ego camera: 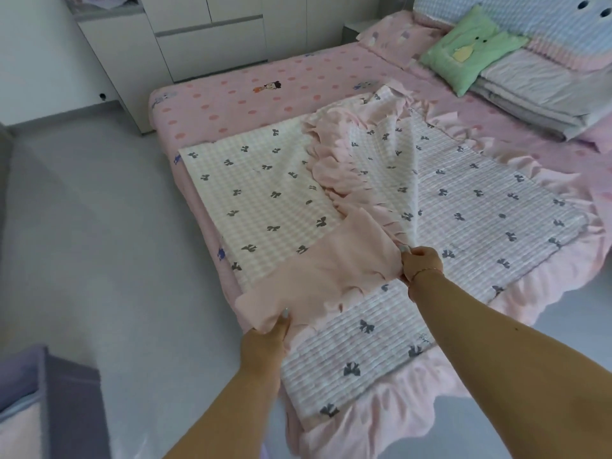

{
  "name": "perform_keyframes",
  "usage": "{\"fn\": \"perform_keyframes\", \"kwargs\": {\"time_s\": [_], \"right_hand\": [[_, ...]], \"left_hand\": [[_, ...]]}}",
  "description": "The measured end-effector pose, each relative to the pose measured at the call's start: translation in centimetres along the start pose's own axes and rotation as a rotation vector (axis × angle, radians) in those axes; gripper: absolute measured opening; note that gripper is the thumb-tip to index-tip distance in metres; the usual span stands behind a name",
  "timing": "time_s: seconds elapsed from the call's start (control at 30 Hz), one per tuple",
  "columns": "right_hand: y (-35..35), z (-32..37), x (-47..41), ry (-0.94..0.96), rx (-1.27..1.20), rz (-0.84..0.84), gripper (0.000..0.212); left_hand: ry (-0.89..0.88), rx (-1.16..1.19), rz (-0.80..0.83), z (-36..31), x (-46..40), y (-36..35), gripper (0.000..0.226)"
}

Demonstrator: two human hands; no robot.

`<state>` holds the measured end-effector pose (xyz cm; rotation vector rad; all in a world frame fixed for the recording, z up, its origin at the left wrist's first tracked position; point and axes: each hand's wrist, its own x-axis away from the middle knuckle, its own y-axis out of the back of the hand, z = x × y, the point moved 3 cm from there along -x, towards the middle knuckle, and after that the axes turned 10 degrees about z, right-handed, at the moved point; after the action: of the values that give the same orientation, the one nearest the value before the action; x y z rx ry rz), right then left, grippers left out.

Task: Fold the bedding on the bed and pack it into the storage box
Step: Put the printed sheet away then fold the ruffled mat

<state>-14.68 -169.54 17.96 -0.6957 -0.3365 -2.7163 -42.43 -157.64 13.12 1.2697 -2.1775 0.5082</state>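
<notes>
Quilt [447, 207] lies spread over the near part of the bed [251, 94], one side turned over on itself. Left hand [265, 339] pinches the pink frill [318, 270] at the near corner; right hand [420, 263] grips the same frill further along, fingers curled round cloth. Step in hand, by my reading: first fold. Next: draw the edge across, line up the frills. Storage box [66, 392] at near left. Green pillow [470, 51] and folded stack [536, 94] at the far end.

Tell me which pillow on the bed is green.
The small square pillow with the animal face, leaning on the folded grey-white bedding. The pillow beside it is pink; the big cushion behind is blue.
</notes>
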Motion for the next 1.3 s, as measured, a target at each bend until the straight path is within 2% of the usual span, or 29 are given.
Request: {"fn": "perform_keyframes", "kwargs": {"time_s": [0.13, 0.3, 0.37, 0.47, 0.5, 0.6, 0.73, 0.83, 0.93, 1.0, 1.1, 1.17, 1.23, 1.3], "right_hand": [[3.4, -2.5, -0.4, 0.0, 0.062, 0.045, 0.02], [5.7, -6.7, -0.3, -0.021, 0.188, 0.069, 0.035], [6.3, -8.6, -0.2, -0.039, 0.23, 0.074, 0.036], [7.1, -11.0, -0.3, -0.054, 0.293, 0.07, 0.034], [7.3, -11.6, -0.3, -0.049, 0.331, 0.074, 0.031], [7.7, -13.0, -0.5, -0.034, 0.405, 0.093, 0.024], [8.0, -15.3, -0.7, -0.057, 0.407, 0.083, 0.025], [8.0, -16.5, -1.0, -0.103, 0.382, 0.091, 0.019], [8.0, -16.6, -1.6, -0.122, 0.379, 0.149, 0.019], [8.0, -16.5, -1.8, -0.142, 0.42, 0.212, 0.022], [8.3, -16.2, -2.1, -0.15, 0.538, 0.236, 0.025], [8.4, -15.7, -2.1, -0.166, 0.53, 0.251, 0.027], [8.6, -15.0, -1.7, -0.204, 0.49, 0.281, 0.029], [8.9, -14.2, -1.2, -0.234, 0.444, 0.29, 0.03]], "left_hand": [[0.053, -0.011, -0.071, 3.9, 1.5, -1.8, 0.039], [0.101, -0.091, -0.147, 7.8, 3.4, -2.3, 0.038], [0.109, -0.122, -0.17, 9.5, 3.8, -2.2, 0.045], [0.157, -0.241, -0.192, 12.5, 3.5, -1.8, 0.07], [0.181, -0.272, -0.199, 13.1, 3.5, -1.8, 0.071], [0.222, -0.354, -0.209, 14.1, 3.7, -2.0, 0.057], [0.31, -0.471, -0.207, 15.8, 3.4, -2.0, 0.06], [0.351, -0.484, -0.223, 16.6, 2.8, -2.0, 0.059], [0.417, -0.429, -0.2, 17.7, 1.8, -1.7, 0.041], [0.431, -0.404, -0.232, 17.6, 1.8, -1.4, 0.039], [0.357, -0.554, -0.339, 15.7, 2.1, -1.2, 0.05], [0.289, -0.545, -0.416, 14.3, 2.5, -1.5, 0.049], [0.219, -0.561, -0.404, 12.9, 2.6, -2.3, 0.041], [0.172, -0.596, -0.313, 11.3, 2.6, -3.7, 0.035]]}}
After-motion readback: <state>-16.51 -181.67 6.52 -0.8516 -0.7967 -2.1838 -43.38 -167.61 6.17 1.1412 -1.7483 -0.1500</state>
